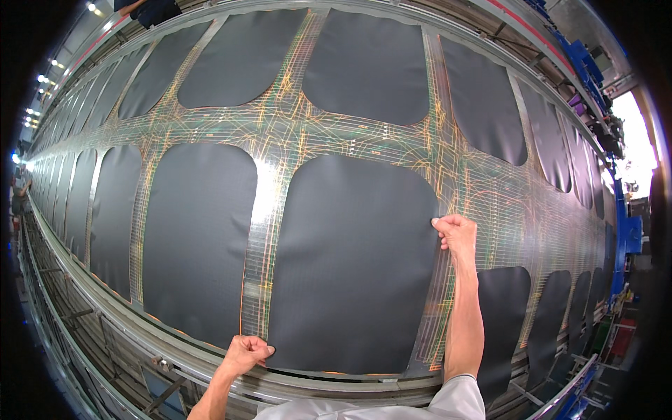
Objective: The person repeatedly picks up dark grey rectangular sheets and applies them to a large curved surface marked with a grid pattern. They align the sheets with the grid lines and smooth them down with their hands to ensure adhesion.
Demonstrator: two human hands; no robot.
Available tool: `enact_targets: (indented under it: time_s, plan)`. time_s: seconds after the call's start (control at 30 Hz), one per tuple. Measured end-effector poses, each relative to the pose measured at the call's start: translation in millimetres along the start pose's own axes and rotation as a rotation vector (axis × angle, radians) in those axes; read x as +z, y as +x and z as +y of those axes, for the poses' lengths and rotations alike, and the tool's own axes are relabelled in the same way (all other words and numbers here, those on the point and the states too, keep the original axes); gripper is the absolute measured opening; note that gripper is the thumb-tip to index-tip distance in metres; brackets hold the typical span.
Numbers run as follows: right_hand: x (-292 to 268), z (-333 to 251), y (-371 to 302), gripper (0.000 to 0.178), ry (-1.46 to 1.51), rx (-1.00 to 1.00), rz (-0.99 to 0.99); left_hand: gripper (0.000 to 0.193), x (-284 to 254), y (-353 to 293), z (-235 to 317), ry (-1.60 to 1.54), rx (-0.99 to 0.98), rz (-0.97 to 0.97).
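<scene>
A large black sheet (353,266) with rounded far corners lies on the long table right before me. At its near left corner my left hand (245,355) is closed, thumb and forefinger pinched on the edge. My right hand (456,234) is reached out farther and pinches the sheet's right edge, a little below the rounded far corner. Under and around the sheet, the shiny table surface (392,143) is covered with orange, yellow and green lines. To the left lies a matching black sheet (199,238), apart from the one I hold.
Two rows of similar sheets run along the table, including one across from me (364,66) and one hanging toward the near edge (502,329). Metal rails (133,329) follow the near side. Another person (150,10) stands at the far side. Blue machine parts (632,234) rise at right.
</scene>
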State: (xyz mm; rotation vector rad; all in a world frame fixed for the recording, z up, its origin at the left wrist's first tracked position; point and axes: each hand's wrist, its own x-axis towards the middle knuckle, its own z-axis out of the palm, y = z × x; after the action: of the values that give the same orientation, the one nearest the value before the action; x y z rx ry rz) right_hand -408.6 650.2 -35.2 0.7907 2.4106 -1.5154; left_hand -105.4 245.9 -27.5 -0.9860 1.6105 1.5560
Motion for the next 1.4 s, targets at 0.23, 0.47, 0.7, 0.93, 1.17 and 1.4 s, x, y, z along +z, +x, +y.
enact_targets:
  time_s: [0.23,0.47,0.7,0.93,1.17,1.4]
  plan:
    - [0.5,0.6,-0.2,0.015,-0.002,0.017,0.006,0.019,0.5,-1.1,3.0,0.000,-0.021,0.017]
    - [-1.4,5.1,2.4,0.015,0.011,-0.013,0.007,0.019,2.4,-0.4,4.0,0.016,-0.030,0.024]
    - [-2.4,10.0,15.7,0.016,0.012,-0.040,-0.017,0.020,1.3,0.1,-0.8,0.029,0.065,-0.011]
    - [-0.9,19.7,12.3,0.017,0.007,-0.074,-0.025,0.024,-3.1,1.0,-6.2,0.016,0.096,-0.020]
    - [3.8,20.7,10.6,0.015,0.021,-0.085,-0.038,0.022,-8.5,1.6,-12.0,-0.057,0.127,-0.070]
    - [3.6,19.6,15.3,0.019,-0.014,-0.112,-0.080,0.019,-1.0,1.5,-11.8,-0.002,0.147,-0.037]
